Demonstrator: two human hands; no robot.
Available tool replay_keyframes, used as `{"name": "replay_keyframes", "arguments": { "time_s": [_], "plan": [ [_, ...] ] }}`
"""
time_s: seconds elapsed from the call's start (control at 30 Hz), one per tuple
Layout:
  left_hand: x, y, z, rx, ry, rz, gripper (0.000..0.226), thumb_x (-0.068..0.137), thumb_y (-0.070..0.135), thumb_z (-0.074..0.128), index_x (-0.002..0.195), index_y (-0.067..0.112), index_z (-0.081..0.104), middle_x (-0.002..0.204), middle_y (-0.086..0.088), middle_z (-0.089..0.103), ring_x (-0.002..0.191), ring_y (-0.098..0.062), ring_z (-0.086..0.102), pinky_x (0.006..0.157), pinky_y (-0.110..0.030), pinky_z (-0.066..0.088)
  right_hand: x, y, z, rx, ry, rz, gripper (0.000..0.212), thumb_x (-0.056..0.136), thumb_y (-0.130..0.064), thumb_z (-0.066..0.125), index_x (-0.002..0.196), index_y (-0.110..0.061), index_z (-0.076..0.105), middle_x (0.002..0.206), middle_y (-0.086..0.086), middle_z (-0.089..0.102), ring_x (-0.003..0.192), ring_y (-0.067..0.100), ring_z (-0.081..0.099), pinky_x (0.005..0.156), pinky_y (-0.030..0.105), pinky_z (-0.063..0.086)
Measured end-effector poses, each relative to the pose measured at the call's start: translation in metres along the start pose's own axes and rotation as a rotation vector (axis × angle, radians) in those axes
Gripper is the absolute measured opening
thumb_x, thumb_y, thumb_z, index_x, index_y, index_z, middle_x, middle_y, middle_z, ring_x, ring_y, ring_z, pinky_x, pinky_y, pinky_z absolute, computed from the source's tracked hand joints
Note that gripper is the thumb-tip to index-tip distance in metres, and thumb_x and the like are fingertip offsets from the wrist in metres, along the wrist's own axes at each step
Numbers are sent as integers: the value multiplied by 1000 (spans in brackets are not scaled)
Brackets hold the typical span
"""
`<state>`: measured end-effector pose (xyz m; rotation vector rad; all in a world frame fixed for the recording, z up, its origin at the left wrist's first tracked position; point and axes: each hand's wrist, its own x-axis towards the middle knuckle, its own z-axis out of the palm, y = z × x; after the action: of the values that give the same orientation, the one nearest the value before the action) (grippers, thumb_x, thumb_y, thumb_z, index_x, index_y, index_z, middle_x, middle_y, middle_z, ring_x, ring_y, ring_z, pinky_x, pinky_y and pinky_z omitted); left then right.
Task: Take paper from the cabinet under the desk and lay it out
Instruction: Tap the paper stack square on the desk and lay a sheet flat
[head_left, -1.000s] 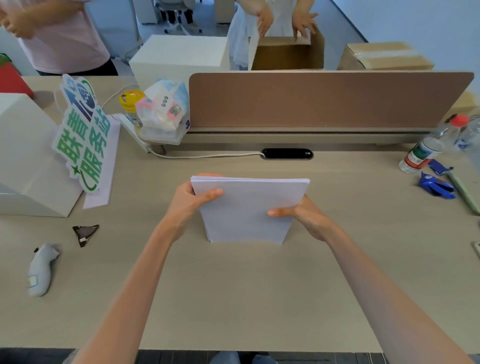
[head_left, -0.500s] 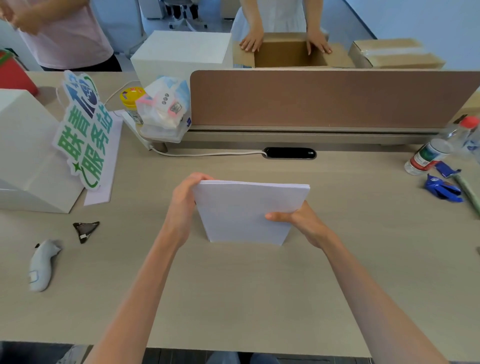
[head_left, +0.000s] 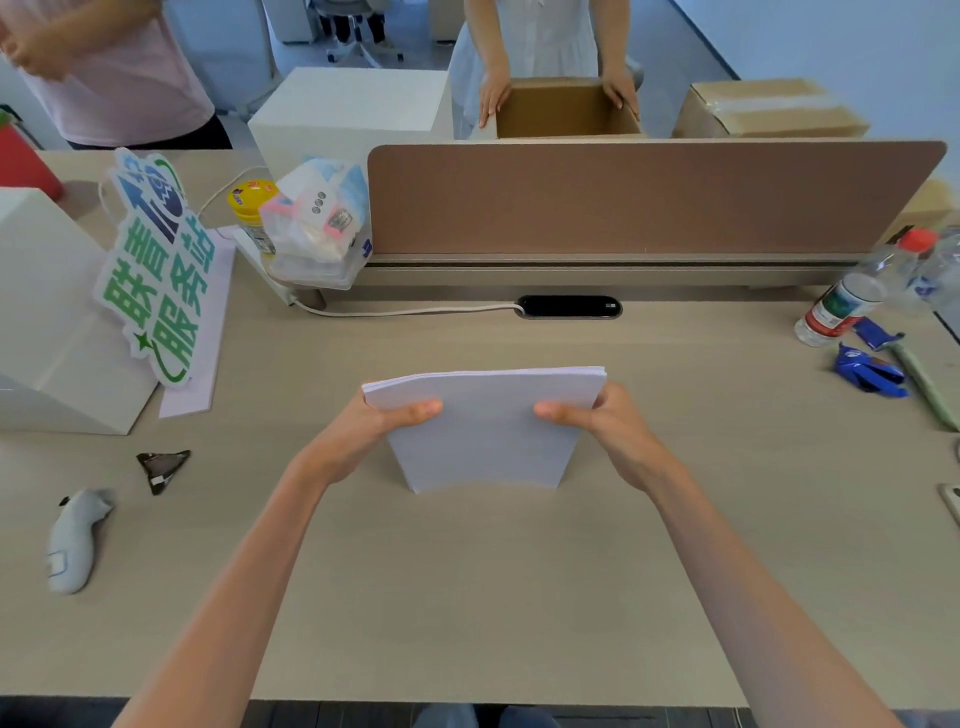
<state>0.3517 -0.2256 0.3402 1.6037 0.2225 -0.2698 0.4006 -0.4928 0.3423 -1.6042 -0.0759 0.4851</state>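
Observation:
A thick stack of white paper (head_left: 485, 436) stands upright on its lower edge in the middle of the beige desk (head_left: 467, 597). My left hand (head_left: 363, 436) grips the stack's upper left side, thumb on the near face. My right hand (head_left: 608, 431) holds the upper right side the same way. The stack bows slightly toward me. The cabinet under the desk is out of view.
A brown divider panel (head_left: 649, 197) runs behind the stack, with a black cable port (head_left: 569, 306) before it. On the left are a white box (head_left: 47, 332), a green sign (head_left: 156, 270), a grey handheld device (head_left: 75, 535). Bottles (head_left: 852, 291) and blue wrappers (head_left: 870, 371) lie right. Two people stand beyond.
My left hand shifted from the stack's edge to a grip with the thumb in front. My right hand moved up to the top right side. The stack stays upright in the same place.

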Motion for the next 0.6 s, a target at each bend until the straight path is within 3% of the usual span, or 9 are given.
{"name": "replay_keyframes", "arguments": {
  "time_s": [0.07, 0.13, 0.23, 0.3, 0.37, 0.47, 0.53, 0.6],
  "plan": [
    [0, 1, -1, 2, -17, -3, 52, 57, 39, 78, 104, 18, 71, 101, 2, 74, 92, -11, 68, 87, -26, 52, -5, -17, -2, -40, 99, -149, 34, 75, -11, 77, 107, -10, 66, 97, -1, 72, 82, 3, 67, 76, 22, 48],
    [-1, 3, -1, 12, -30, -3, 53, 58, 39, 78, 106, 16, 71, 102, 2, 74, 92, -11, 68, 86, -26, 52, -10, -32, 2, -236, 183, -350, 43, 77, -17, 76, 117, -16, 60, 108, -3, 69, 96, 3, 65, 84, 16, 47],
    [-1, 3, -1, 5, -32, -16, 54, 58, 39, 78, 106, 15, 71, 101, 2, 74, 92, -10, 69, 86, -25, 52, -19, -38, 13, -934, 184, -541, 43, 81, -34, 62, 122, -23, 57, 121, -8, 63, 112, 12, 57, 94, 24, 39],
    [-2, 3, -2, 0, -56, -11, 47, 59, 38, 78, 101, 19, 72, 97, 5, 75, 89, -8, 69, 82, -21, 54, -21, -37, 15, -1233, 216, -632, 40, 82, -36, 56, 119, -19, 59, 117, -4, 63, 112, 21, 57, 95, 28, 36],
    [-3, 3, -2, 2, -73, -11, 44, 60, 37, 78, 100, 20, 72, 97, 5, 75, 89, -9, 70, 81, -20, 54, -23, -38, 16, -1276, 257, -674, 39, 84, -33, 54, 119, -16, 59, 116, -3, 64, 111, 22, 57, 98, 29, 33],
    [-4, 3, -3, 2, -84, -18, 42, 60, 37, 78, 99, 21, 73, 98, 5, 76, 91, -10, 70, 81, -21, 54, -21, -38, 16, -1266, 179, -608, 34, 84, -31, 57, 115, -17, 60, 113, -1, 65, 109, 23, 59, 89, 28, 35],
    [-5, 4, -4, 10, -98, -25, 42, 59, 37, 79, 97, 22, 73, 98, 5, 76, 91, -9, 70, 82, -21, 54, -18, -36, 8, -1089, 214, -550, 39, 81, -30, 65, 118, -21, 60, 117, -5, 66, 110, 17, 60, 91, 26, 37],
    [-6, 5, -6, 29, -109, -30, 44, 58, 37, 78, 99, 22, 73, 98, 6, 76, 91, -8, 70, 83, -21, 53, -14, -37, -4, -729, 178, -399, 56, 73, -27, 78, 123, -24, 55, 118, -9, 65, 105, 6, 60, 91, 21, 41]
  ]
}}
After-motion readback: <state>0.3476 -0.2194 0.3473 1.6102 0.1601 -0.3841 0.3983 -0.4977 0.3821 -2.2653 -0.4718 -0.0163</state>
